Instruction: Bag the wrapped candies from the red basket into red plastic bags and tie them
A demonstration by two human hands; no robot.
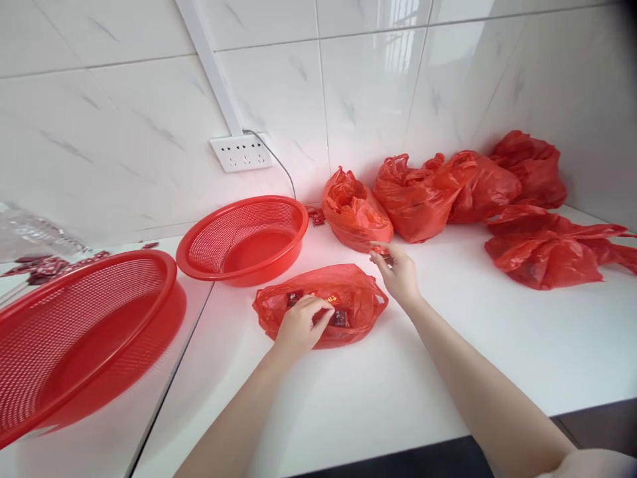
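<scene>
An open red plastic bag [365, 318] lies on the white tabletop with small dark and red wrapped packets [341, 318] inside. My left hand [303, 323] reaches over its near rim, thumb and forefinger drawn together above the packets. What the left fingertips hold, if anything, I cannot make out. Just beyond the bag's right end, my right hand [402, 273] is raised and closed, pinching a small red wrapped packet [382, 251] that is partly covered by the fingers.
Two red mesh baskets [243, 262] [114, 338] stand at the left. Several filled red bags [355, 212] line the wall, and another red bag [547, 255] lies at the right. Loose packets [316, 216] sit behind the nearer bags. A cable runs from the wall socket [241, 153].
</scene>
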